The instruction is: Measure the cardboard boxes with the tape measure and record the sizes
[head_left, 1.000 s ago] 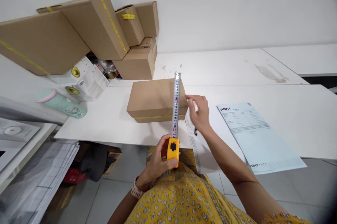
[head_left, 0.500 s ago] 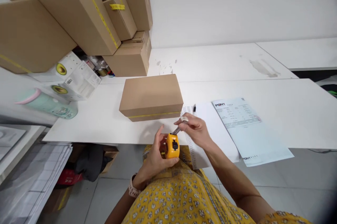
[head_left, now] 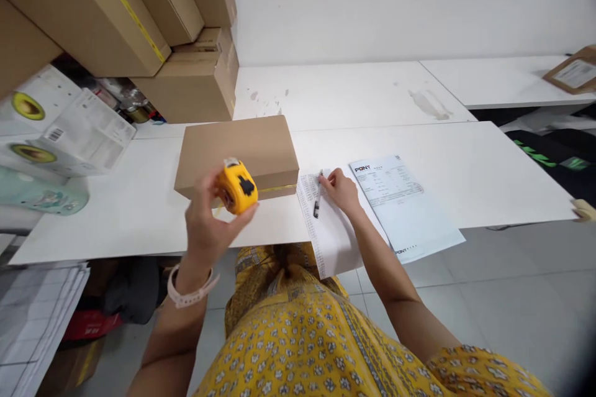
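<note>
My left hand [head_left: 207,223] grips a yellow tape measure [head_left: 243,192] in front of a closed cardboard box [head_left: 237,139]. The blade is drawn in, with only its metal end tip showing at the top of the case. At the box's right lies a spiral notebook [head_left: 333,235], its pages partly over the table edge. On the notebook is a pen [head_left: 317,201] with a black end, and my right hand [head_left: 342,191] has its fingertips closed on the pen's upper part.
A pale blue printed document [head_left: 419,217] lies right of the notebook. Cardboard boxes [head_left: 186,92] are stacked at the back left, beside white cartons with avocado pictures [head_left: 69,130] and a mint-green tumbler [head_left: 56,195]. The white table [head_left: 419,142] reaches right, where a brown package [head_left: 572,71] lies.
The tape blade, earlier stretched across the box top, has gone back into its case. My left hand has moved up and left with it. My right hand has left the tape for the pen.
</note>
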